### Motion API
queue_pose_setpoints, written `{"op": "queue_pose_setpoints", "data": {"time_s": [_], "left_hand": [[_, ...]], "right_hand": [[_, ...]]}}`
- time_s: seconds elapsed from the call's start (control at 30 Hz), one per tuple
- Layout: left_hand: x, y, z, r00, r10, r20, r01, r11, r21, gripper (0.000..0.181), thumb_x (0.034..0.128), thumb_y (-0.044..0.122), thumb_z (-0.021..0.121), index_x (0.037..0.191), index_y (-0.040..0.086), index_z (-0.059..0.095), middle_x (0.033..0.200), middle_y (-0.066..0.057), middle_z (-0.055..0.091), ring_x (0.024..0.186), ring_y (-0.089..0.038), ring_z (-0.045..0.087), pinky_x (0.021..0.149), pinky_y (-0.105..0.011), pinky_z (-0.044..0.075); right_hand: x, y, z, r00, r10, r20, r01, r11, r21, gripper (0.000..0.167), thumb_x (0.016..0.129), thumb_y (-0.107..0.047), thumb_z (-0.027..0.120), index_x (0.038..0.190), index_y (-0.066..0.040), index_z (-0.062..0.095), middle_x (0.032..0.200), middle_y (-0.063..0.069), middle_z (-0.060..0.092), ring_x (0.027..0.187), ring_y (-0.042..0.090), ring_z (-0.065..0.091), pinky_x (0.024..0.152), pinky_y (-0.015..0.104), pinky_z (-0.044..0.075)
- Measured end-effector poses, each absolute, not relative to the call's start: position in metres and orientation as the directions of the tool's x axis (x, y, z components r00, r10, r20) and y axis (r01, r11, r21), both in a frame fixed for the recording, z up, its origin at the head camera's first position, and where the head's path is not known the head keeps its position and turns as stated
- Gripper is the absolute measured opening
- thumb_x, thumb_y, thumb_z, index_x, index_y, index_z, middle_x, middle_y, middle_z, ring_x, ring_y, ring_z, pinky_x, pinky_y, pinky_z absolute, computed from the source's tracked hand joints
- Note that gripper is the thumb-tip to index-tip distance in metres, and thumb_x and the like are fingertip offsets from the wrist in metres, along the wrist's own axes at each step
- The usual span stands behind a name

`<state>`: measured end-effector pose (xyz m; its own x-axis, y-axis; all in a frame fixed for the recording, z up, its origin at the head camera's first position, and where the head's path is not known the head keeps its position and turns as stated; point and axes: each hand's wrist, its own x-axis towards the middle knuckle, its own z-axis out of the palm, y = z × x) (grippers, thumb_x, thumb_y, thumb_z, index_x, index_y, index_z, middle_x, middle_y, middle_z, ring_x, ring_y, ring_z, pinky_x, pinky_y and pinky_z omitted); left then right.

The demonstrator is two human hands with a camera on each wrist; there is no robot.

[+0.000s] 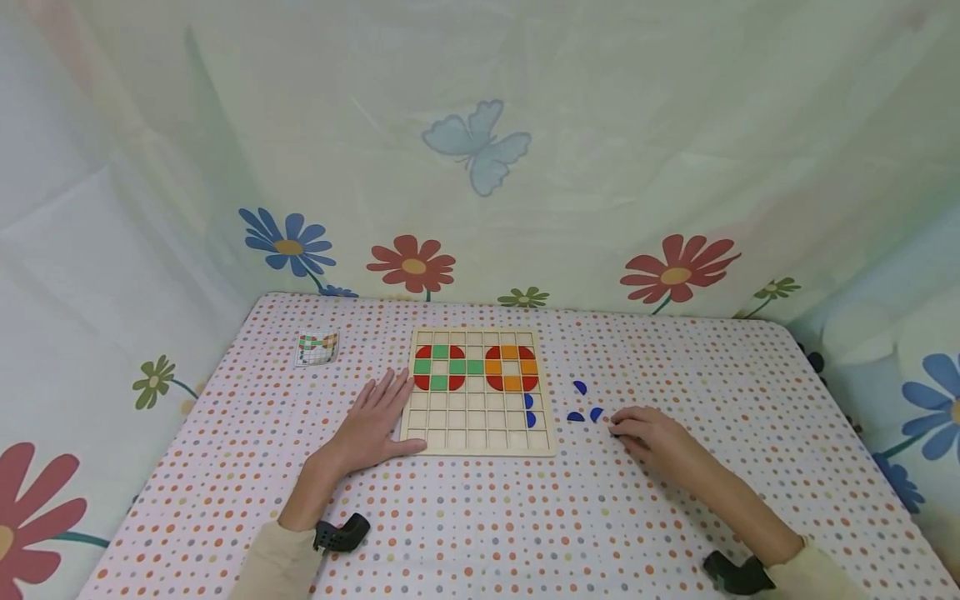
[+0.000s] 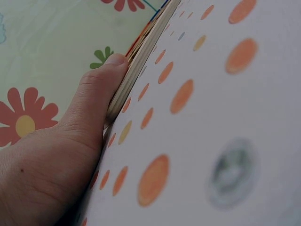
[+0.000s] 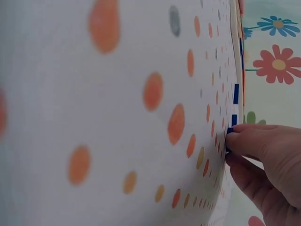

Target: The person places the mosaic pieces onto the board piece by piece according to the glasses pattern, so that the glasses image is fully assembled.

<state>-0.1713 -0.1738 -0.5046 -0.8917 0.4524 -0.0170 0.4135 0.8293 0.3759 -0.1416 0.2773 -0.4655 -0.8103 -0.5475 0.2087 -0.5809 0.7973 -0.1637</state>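
A wooden grid board [image 1: 477,451] lies on the table, holding red, green, orange and blue flat pieces. My left hand [image 1: 372,423] rests flat at the board's left edge, fingers spread. In the left wrist view its thumb [image 2: 96,89] touches the board's side [image 2: 123,96]. Right of the board, my right hand [image 1: 660,442] pinches a small dark blue piece [image 1: 615,432] low against the cloth; fingers hide most of it. Three blue half-round pieces lie between that hand and the board, the nearest [image 1: 596,414] just left of the fingertips. Two blue half-rounds [image 1: 530,410] sit in the board's right column.
A small printed pattern card [image 1: 317,348] lies at the back left of the table. Dotted cloth [image 1: 480,533] covers the tabletop. Floral curtains [image 1: 570,208] stand behind and at both sides.
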Motion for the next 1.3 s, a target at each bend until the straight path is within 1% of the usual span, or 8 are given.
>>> {"op": "queue_pose_setpoints", "data": {"time_s": [0.23,0.37,0.53,0.7,0.83,1.0,1.2,1.3], "left_hand": [[-0.171,-0.175,-0.507,-0.898,0.441,-0.02,0.402,0.837,0.371,0.104,0.0823,0.069,0.058,0.157,0.014,0.012,0.166,-0.003,0.005,0.154,-0.027,0.002,0.123,-0.053,0.008],[-0.172,-0.176,-0.509,-0.899,0.436,-0.024,0.398,0.84,0.37,0.104,0.0821,0.069,0.058,0.157,0.014,0.012,0.166,-0.002,0.005,0.154,-0.027,0.002,0.123,-0.053,0.008],[-0.171,-0.176,-0.509,-0.901,0.433,-0.034,0.392,0.845,0.364,0.104,0.0821,0.07,0.057,0.157,0.014,0.011,0.166,-0.002,0.005,0.154,-0.026,0.001,0.123,-0.053,0.007],[-0.17,-0.176,-0.508,-0.898,0.439,-0.025,0.401,0.84,0.367,0.104,0.0827,0.069,0.057,0.157,0.013,0.012,0.166,-0.003,0.006,0.154,-0.027,0.002,0.123,-0.053,0.008],[-0.171,-0.176,-0.507,-0.897,0.442,-0.015,0.407,0.839,0.36,0.104,0.0826,0.069,0.057,0.157,0.013,0.012,0.166,-0.003,0.006,0.154,-0.028,0.003,0.123,-0.053,0.008],[-0.172,-0.175,-0.507,-0.895,0.445,-0.01,0.413,0.839,0.354,0.104,0.0823,0.07,0.058,0.157,0.013,0.013,0.166,-0.003,0.007,0.154,-0.028,0.004,0.122,-0.053,0.009],[-0.173,-0.174,-0.509,-0.895,0.447,-0.014,0.414,0.841,0.349,0.105,0.0823,0.07,0.057,0.157,0.014,0.011,0.166,-0.002,0.005,0.154,-0.027,0.003,0.123,-0.053,0.009],[-0.174,-0.174,-0.51,-0.894,0.447,-0.012,0.416,0.841,0.345,0.105,0.0823,0.071,0.057,0.157,0.014,0.01,0.166,-0.002,0.005,0.154,-0.027,0.002,0.123,-0.053,0.009]], "right_hand": [[-0.145,0.277,-0.467,-0.733,-0.63,0.256,-0.664,0.745,-0.067,0.025,0.071,-0.002,0.082,0.091,-0.012,0.073,0.095,-0.001,0.067,0.087,0.017,0.065,0.072,0.03,0.056],[-0.147,0.277,-0.467,-0.73,-0.631,0.262,-0.664,0.746,-0.052,0.023,0.071,-0.004,0.083,0.09,-0.014,0.073,0.092,-0.003,0.065,0.081,0.012,0.063,0.067,0.025,0.055],[-0.15,0.277,-0.465,-0.725,-0.637,0.261,-0.676,0.73,-0.1,0.021,0.073,-0.002,0.081,0.088,-0.014,0.072,0.089,-0.003,0.064,0.077,0.01,0.061,0.064,0.023,0.052],[-0.152,0.271,-0.467,-0.667,-0.66,0.346,-0.733,0.664,-0.147,0.025,0.07,-0.001,0.082,0.088,-0.014,0.072,0.089,-0.003,0.064,0.077,0.007,0.057,0.063,0.021,0.05],[-0.151,0.253,-0.463,-0.645,-0.661,0.383,-0.752,0.639,-0.162,0.023,0.069,-0.002,0.083,0.087,-0.013,0.073,0.09,-0.002,0.065,0.078,0.007,0.058,0.064,0.019,0.051],[-0.15,0.221,-0.453,-0.629,-0.681,0.376,-0.768,0.618,-0.166,0.021,0.072,-0.005,0.083,0.09,-0.012,0.074,0.092,-0.001,0.065,0.08,0.008,0.059,0.067,0.02,0.054],[-0.155,0.187,-0.452,-0.593,-0.714,0.373,-0.804,0.552,-0.222,0.018,0.075,-0.006,0.081,0.092,-0.011,0.075,0.094,0.0,0.066,0.083,0.01,0.06,0.069,0.02,0.054],[-0.156,0.177,-0.455,-0.591,-0.726,0.352,-0.806,0.538,-0.245,0.015,0.079,-0.008,0.079,0.093,-0.011,0.075,0.095,0.0,0.067,0.084,0.01,0.06,0.07,0.02,0.054]]}}
